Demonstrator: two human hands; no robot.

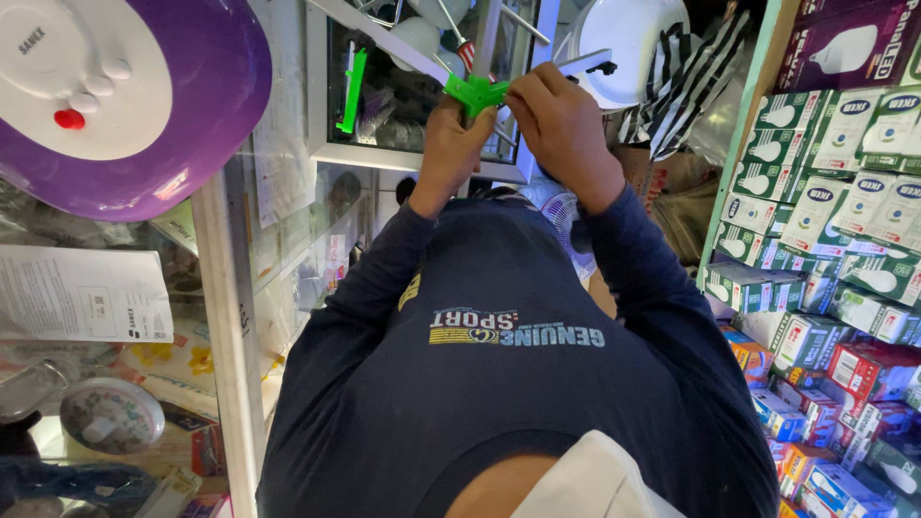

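Head view shows left hand (pixel 451 144) and right hand (pixel 561 129) both pinching a small green plastic part (pixel 474 93) above the glass case (pixel 288 221); fitting looks underway, not visibly finished.

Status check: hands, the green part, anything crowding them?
Left hand and right hand both grip small green plastic piece. White metal bars close behind.
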